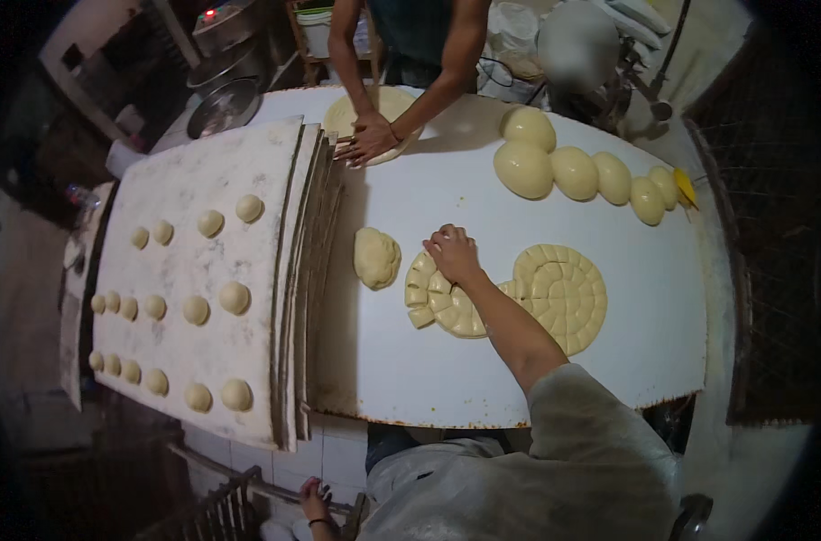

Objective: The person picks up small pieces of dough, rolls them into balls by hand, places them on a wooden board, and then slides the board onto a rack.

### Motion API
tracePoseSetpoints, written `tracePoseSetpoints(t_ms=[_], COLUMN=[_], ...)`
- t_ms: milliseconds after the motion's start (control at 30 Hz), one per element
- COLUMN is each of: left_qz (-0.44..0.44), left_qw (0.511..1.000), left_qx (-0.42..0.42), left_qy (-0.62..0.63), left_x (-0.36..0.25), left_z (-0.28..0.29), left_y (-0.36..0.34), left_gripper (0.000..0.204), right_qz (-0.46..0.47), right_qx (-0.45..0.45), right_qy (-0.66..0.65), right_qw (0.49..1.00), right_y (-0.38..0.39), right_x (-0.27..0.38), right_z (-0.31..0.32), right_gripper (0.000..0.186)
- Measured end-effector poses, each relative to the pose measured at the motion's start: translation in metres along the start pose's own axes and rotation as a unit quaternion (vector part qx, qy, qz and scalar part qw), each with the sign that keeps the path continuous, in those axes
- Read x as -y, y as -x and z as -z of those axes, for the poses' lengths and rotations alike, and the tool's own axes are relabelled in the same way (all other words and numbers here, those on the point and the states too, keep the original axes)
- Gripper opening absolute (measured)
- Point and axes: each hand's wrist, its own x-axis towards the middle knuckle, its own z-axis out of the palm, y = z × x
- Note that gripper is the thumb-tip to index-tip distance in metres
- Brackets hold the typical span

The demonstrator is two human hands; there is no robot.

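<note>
My right hand (453, 253) reaches over the table, with its fingers bent down on the far edge of a round of cut dough (460, 311). The fingers close on a piece there, mostly covered by the hand. One cut piece (421, 317) sticks out at the round's near left. Touching this round on the right is a larger round of cut dough (564, 298). A lumpy ball of dough (376, 259) lies left of my hand. Low in the view, off the table, my left hand (316, 499) has curled fingers; what they hold, if anything, is unclear.
Stacked boards (185, 243) at the left carry several small dough balls (235, 298). Several large, smooth dough balls (523, 169) sit at the far right beside a yellow tool (685, 188). Across the white table (645, 298), a co-worker's hands (367, 140) press a flat dough disc (394, 104).
</note>
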Motion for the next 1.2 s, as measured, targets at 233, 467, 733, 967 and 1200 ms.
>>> tracePoseSetpoints(t_ms=[233, 467, 733, 967, 1200], left_qz=[-0.142, -0.187, -0.696, -0.688, -0.650], left_qw=[0.960, 0.841, 0.467, 0.339, 0.443], left_qx=[0.233, 0.495, 0.357, 0.493, 0.511], left_qy=[-0.067, -0.117, -0.413, -0.411, -0.346], left_x=[-0.069, -0.132, -0.097, -0.083, -0.054], left_z=[-0.221, -0.425, -0.437, -0.393, -0.418], left_y=[0.184, 0.306, 0.212, 0.154, 0.190], left_gripper=[0.026, 0.040, 0.052, 0.035, 0.034], right_qz=[-0.105, 0.022, -0.186, -0.076, -0.084], right_qx=[-0.166, -0.038, -0.136, -0.095, -0.071], right_qy=[-0.284, -0.374, -0.072, -0.133, -0.178], right_qw=[0.939, 0.926, 0.971, 0.984, 0.978], right_y=[0.015, 0.271, 0.427, 0.501, 0.473], right_x=[-0.073, -0.031, -0.162, -0.173, -0.118], right_z=[0.071, 0.092, 0.029, 0.016, 0.001], right_gripper=[0.039, 0.028, 0.042, 0.036, 0.036])
